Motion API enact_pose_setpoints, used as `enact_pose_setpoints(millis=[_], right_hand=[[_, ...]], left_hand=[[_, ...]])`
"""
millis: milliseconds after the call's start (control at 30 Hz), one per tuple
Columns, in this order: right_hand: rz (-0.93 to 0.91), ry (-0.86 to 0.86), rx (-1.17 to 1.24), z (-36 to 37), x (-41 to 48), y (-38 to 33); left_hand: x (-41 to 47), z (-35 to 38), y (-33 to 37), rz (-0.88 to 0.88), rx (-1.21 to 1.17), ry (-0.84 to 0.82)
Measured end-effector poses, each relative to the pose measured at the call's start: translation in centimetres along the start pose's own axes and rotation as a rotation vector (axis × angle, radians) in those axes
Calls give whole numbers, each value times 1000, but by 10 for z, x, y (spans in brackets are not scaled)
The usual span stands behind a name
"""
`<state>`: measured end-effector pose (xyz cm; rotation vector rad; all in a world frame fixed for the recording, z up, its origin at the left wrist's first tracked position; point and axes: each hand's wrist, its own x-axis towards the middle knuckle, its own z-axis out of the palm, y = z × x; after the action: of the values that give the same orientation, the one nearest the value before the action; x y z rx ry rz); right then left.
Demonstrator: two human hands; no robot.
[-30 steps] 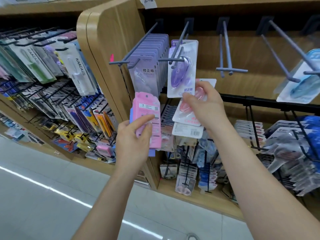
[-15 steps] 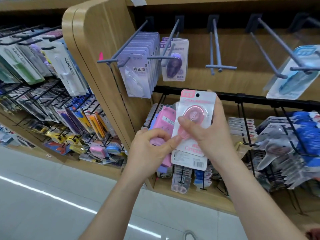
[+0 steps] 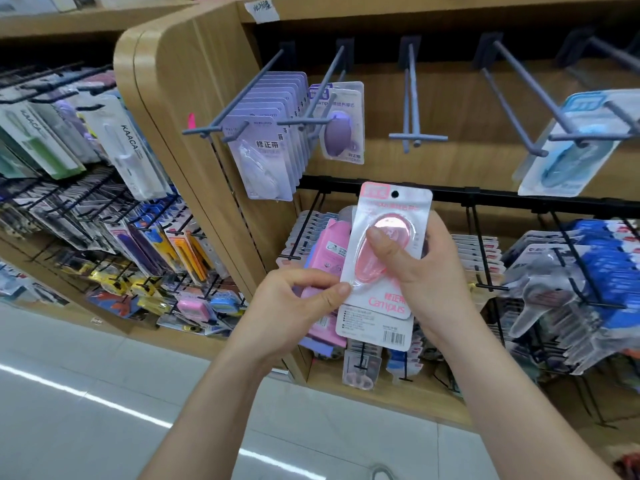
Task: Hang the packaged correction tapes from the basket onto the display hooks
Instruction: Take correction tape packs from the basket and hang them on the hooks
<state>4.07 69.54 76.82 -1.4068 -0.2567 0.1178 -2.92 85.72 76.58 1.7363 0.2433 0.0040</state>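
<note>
My right hand grips a pink packaged correction tape upright, thumb across its blister, with a second card stacked behind it. My left hand holds a small stack of pink and blue packages and its thumb tip touches the front pack's left edge. Above hang grey display hooks: one full of lilac packs, one with a single purple pack, an empty hook, and a hook carrying a blue pack. The basket is out of view.
A black rail behind my hands carries wire hooks crowded with white and blue packs. Left of the rounded wooden end panel, another rack is full of pens and stationery. White floor lies below.
Both hands came down from the purple pack's hook to chest height and met. My left thumb now touches the pink pack that my right hand turned face-on. One purple pack stays hanging.
</note>
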Motion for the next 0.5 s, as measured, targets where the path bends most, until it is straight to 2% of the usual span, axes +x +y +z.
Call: enact_pose_setpoints(millis=[233,400,500], right_hand=[[7,-266,-49,-28,0,-8],[-20,-253,-87,-44,0,0],[-66,-221,-56,-42,-3,3]], left_hand=[[0,19,-3,45,-24,170],[1,30,1,32,-151,270],[5,35,-5,67,-128,351]])
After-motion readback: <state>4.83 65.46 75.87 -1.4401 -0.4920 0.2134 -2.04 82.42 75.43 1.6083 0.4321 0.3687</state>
